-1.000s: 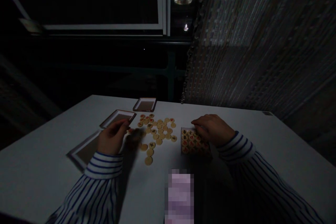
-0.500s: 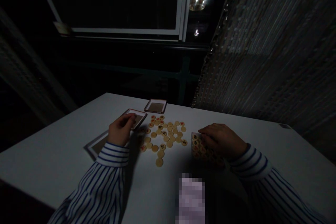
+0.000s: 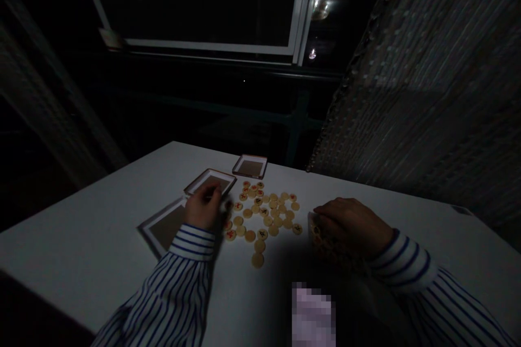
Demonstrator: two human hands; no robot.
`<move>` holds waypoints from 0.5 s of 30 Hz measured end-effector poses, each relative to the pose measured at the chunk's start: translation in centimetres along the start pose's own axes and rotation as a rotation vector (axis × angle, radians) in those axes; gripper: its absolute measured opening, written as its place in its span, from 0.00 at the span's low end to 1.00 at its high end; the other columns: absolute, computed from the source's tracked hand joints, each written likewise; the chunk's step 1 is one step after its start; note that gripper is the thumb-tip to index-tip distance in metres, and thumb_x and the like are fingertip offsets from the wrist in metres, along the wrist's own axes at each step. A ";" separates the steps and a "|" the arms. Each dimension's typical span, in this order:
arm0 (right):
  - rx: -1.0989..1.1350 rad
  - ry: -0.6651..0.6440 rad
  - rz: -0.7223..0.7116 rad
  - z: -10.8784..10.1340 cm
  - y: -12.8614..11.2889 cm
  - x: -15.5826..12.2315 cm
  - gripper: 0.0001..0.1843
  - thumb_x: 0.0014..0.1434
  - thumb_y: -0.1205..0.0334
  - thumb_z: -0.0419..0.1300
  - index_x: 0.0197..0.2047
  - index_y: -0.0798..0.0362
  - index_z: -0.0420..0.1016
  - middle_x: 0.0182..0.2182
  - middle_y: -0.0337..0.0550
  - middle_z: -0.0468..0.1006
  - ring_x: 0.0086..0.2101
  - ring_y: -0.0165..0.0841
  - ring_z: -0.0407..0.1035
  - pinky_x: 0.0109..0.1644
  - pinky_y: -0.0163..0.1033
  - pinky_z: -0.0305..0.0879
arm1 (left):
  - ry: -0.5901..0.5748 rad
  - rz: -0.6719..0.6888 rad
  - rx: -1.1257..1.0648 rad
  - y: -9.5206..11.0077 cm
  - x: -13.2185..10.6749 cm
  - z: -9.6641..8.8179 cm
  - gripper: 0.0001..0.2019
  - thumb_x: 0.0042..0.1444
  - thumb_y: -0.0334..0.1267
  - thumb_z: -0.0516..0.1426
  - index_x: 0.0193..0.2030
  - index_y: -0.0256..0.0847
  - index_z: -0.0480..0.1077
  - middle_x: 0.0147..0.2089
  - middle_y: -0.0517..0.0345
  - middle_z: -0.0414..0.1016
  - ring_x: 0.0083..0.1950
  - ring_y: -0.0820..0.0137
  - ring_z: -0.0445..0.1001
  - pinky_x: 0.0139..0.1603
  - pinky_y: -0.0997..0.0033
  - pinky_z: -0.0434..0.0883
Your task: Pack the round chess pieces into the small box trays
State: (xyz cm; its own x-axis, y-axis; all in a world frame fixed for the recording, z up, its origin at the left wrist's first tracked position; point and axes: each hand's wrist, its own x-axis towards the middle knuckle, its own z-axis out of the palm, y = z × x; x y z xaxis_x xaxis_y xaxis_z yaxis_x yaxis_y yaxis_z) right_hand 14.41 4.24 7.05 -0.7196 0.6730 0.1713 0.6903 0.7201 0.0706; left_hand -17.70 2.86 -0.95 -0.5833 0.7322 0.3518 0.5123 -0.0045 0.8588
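Observation:
My left hand [image 3: 202,207] is closed in a pinch above the near corner of a shallow tray [image 3: 199,178]; whatever lies between its fingertips is too dark to make out. My right hand [image 3: 352,225] is curled over a box of Chinese chess pieces [image 3: 319,236] and hides much of it. Its fingers are bent together at the box's far left corner, and what they hold is hidden. Between my hands, round wooden Chinese chess pieces [image 3: 273,217] lie scattered on the white table, some with red or black characters showing, many blank side up.
Another shallow tray [image 3: 247,175] stands at the table's far edge. A larger tray [image 3: 148,230] lies partly behind my left forearm. A pixelated pale patch [image 3: 313,317] covers the near side. A bead curtain [image 3: 407,92] hangs at the right, and a window frame [image 3: 203,46] is behind the table.
The view has shifted, so the whole table sits further right. My left hand has moved slightly across the nearer tray. The right hand stays over the box of pieces.

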 end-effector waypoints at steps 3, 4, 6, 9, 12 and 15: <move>0.001 -0.045 0.030 0.3 -0.7 0.9 0.16 0.55 0.66 0.47 0.43 0.54 0.72 0.37 0.46 0.76 0.37 0.35 0.69 0.42 0.40 0.63 | -0.042 0.026 0.151 -0.1 -0.6 0.4 0.16 0.48 0.44 0.51 0.39 0.38 0.71 0.36 0.51 0.76 0.35 0.66 0.73 0.38 0.67 0.69; 0.002 -0.062 0.038 0.4 -0.9 1.2 0.16 0.56 0.66 0.47 0.43 0.54 0.72 0.37 0.46 0.76 0.37 0.35 0.69 0.42 0.40 0.63 | -0.047 0.044 0.192 -0.2 -0.7 0.6 0.16 0.48 0.44 0.51 0.40 0.38 0.71 0.37 0.52 0.76 0.36 0.65 0.73 0.38 0.67 0.69; 0.003 -0.091 0.035 0.7 -1.2 1.7 0.16 0.55 0.66 0.47 0.43 0.54 0.72 0.38 0.45 0.76 0.38 0.35 0.69 0.43 0.39 0.62 | -0.056 0.085 0.247 -0.2 -1.0 0.7 0.16 0.49 0.44 0.51 0.40 0.39 0.71 0.38 0.52 0.75 0.37 0.64 0.73 0.39 0.66 0.69; -0.004 -0.146 0.024 0.9 -1.4 2.4 0.17 0.55 0.65 0.47 0.44 0.53 0.72 0.38 0.45 0.76 0.39 0.35 0.68 0.44 0.39 0.61 | -0.083 0.126 0.284 -0.3 -1.0 0.7 0.16 0.49 0.43 0.50 0.41 0.39 0.71 0.38 0.52 0.75 0.39 0.64 0.73 0.40 0.66 0.69; -0.009 -0.191 0.033 0.8 -1.4 3.0 0.17 0.56 0.65 0.47 0.45 0.54 0.71 0.39 0.46 0.76 0.40 0.36 0.68 0.44 0.40 0.60 | -0.110 0.162 0.303 -0.5 -0.9 0.5 0.16 0.50 0.43 0.49 0.40 0.39 0.71 0.38 0.52 0.75 0.39 0.65 0.73 0.40 0.66 0.69; -0.010 -0.227 0.039 0.8 -1.4 3.7 0.17 0.55 0.64 0.47 0.44 0.54 0.72 0.39 0.46 0.76 0.40 0.36 0.68 0.44 0.39 0.60 | -0.116 0.188 0.316 -0.5 -0.9 0.6 0.16 0.51 0.43 0.49 0.40 0.38 0.71 0.38 0.52 0.75 0.40 0.65 0.72 0.41 0.66 0.69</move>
State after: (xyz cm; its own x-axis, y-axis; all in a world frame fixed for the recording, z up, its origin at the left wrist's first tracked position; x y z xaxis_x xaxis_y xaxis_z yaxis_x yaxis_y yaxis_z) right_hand 10.75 5.85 6.80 -0.6898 0.7222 -0.0510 0.7181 0.6915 0.0784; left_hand -17.04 2.60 -1.89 -0.3943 0.8110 0.4323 0.7833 0.0505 0.6196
